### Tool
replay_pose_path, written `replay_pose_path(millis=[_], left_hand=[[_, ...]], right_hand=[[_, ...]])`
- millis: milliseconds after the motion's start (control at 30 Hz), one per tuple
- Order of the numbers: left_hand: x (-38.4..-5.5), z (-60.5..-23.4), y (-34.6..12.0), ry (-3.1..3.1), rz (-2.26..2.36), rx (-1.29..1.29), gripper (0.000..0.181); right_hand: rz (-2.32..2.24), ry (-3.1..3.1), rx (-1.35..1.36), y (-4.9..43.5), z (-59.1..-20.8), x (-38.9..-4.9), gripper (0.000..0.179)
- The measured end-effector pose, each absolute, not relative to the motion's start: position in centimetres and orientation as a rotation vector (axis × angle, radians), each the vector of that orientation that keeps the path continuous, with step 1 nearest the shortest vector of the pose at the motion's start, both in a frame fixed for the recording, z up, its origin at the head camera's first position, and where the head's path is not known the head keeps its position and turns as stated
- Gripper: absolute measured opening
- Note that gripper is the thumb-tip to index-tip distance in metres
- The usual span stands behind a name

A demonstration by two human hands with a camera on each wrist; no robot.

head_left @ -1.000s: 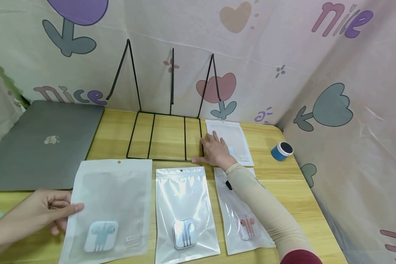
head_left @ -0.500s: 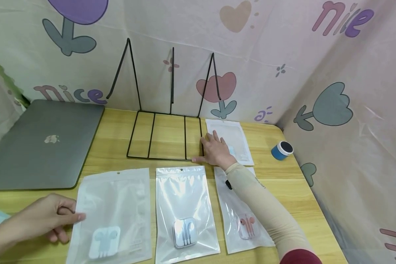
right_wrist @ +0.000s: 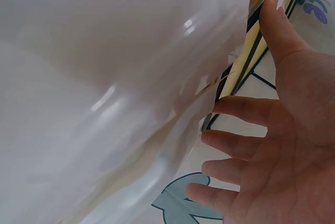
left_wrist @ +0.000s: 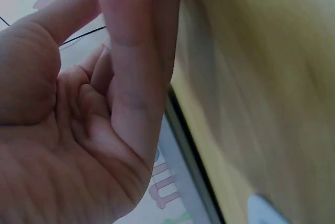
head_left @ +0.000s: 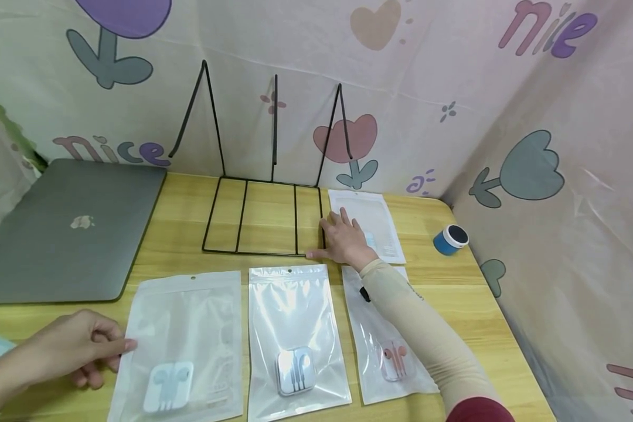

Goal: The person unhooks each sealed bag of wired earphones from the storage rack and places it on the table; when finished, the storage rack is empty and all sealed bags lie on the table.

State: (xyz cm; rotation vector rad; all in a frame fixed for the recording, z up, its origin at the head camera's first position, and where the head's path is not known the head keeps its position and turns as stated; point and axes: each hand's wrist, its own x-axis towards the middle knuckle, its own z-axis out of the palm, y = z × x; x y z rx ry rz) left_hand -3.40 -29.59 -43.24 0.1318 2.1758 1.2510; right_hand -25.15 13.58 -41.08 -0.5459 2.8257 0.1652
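My left hand pinches the left edge of a white zip pouch between thumb and fingers. Pale blue earphones in a case show through that pouch. In the left wrist view the fingers look long and close together, and the pouch is not clearly seen. My right hand rests, fingers spread, at the front right corner of a black wire rack. Its fingertips reach the edge of another white pouch beside the rack. A blurred, glossy pouch fills much of the right wrist view.
A glossy pouch with earphones lies in the front middle. Right of it, a pouch with pink earphones lies partly under my right sleeve. A grey laptop sits left, and a blue jar stands right.
The left hand has lowered the pouch towards the table, and the pouch has then shifted slightly to the right. My right hand and the rack have stayed put.
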Motion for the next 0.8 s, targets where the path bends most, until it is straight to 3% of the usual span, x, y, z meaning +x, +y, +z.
replay_pose_path(millis=[200, 433, 800], left_hand=[[-3.5, -42.1, -29.6, 2.285, 1.100, 0.008, 0.039], [-4.6, -39.0, -28.9, 2.665, 0.818, 0.118, 0.042], [-8.6, -36.2, -25.0, 2.934, 0.885, 0.362, 0.038]], right_hand=[[0.157, 2.819, -0.537, 13.4, -41.2, -25.2, 0.100], [0.155, 2.813, -0.537, 13.3, -41.1, -25.1, 0.100], [0.075, 2.852, -0.576, 12.5, -39.9, -24.1, 0.095]])
